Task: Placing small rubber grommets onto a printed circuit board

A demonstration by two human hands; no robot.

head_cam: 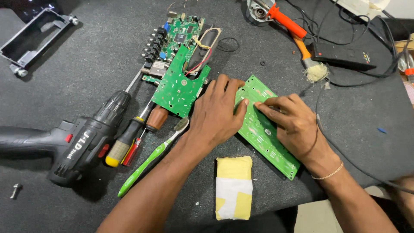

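Note:
A long green circuit board (264, 134) lies flat on the dark grey mat in the middle. My left hand (217, 113) presses down on its left end, fingers spread over the board's edge. My right hand (288, 120) rests on the board's middle, thumb and forefinger pinched together at a small spot on its surface. Whether something tiny sits between those fingertips cannot be made out. Another green circuit board (179, 84) lies just left of my left hand, partly over a bigger board with black connectors (174, 36).
A black cordless drill (77, 140) lies at left. Beside it are screwdrivers (129, 140) and a green toothbrush (148, 162). A yellow and white block (233, 186) sits near the front edge. An orange-handled brush (297, 39), cables and a metal bracket (32, 39) lie at the back.

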